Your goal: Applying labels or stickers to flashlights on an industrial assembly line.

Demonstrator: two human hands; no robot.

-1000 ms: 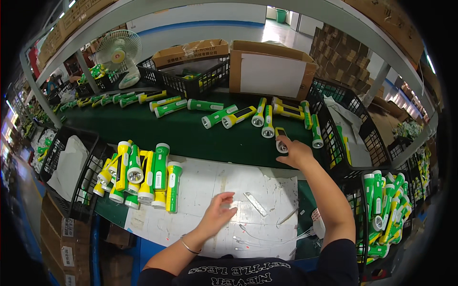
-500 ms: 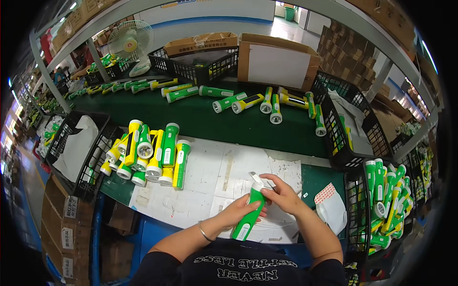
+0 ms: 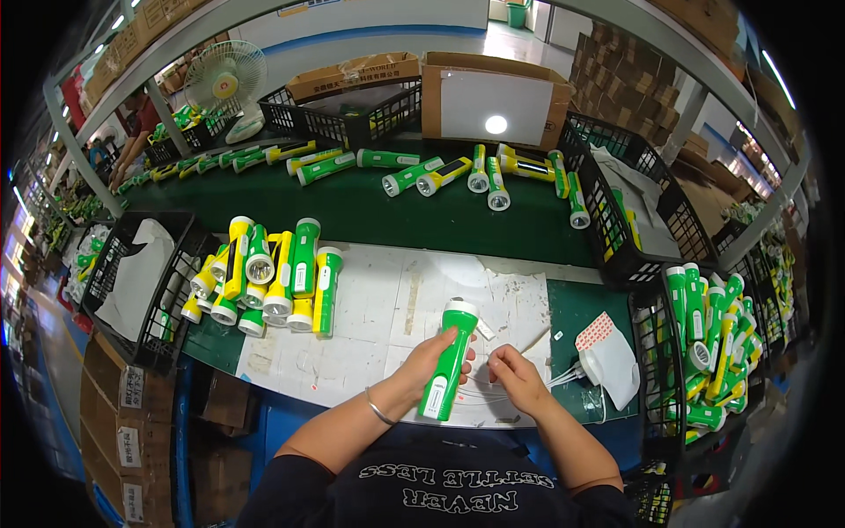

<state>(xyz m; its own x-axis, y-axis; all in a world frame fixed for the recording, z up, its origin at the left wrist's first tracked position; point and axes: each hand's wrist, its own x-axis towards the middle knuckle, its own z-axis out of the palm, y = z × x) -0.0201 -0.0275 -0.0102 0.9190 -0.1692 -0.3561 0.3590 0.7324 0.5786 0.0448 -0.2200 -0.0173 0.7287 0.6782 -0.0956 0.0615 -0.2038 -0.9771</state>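
Note:
My left hand [image 3: 429, 359] is wrapped round a green flashlight [image 3: 451, 365] with a white head, held tilted with the head pointing away from me. My right hand [image 3: 518, 377] is apart from it on the right, fingers curled in, with nothing showing in them. Between the hands and just beyond lies a small white piece [image 3: 485, 331] on the white work surface [image 3: 378, 304]. On the left of that surface, several green and yellow flashlights [image 3: 280, 277] are piled together. A round bright spot [image 3: 496, 124] shows on the white panel of the cardboard box at the back.
More flashlights [image 3: 405, 176] lie along the dark green belt [image 3: 352, 216]. Black crates stand at the left [image 3: 180, 290] and right [image 3: 607, 238]; another right-hand crate [image 3: 656, 370] holds flashlights. A white adapter [image 3: 598, 363] with cables lies by a white pouch [image 3: 625, 387]. A fan [image 3: 227, 86] stands behind.
My right hand has come away from the flashlight's head and moved down and right. The white piece that was at the head now lies on the surface. A bright spot has appeared on the panel.

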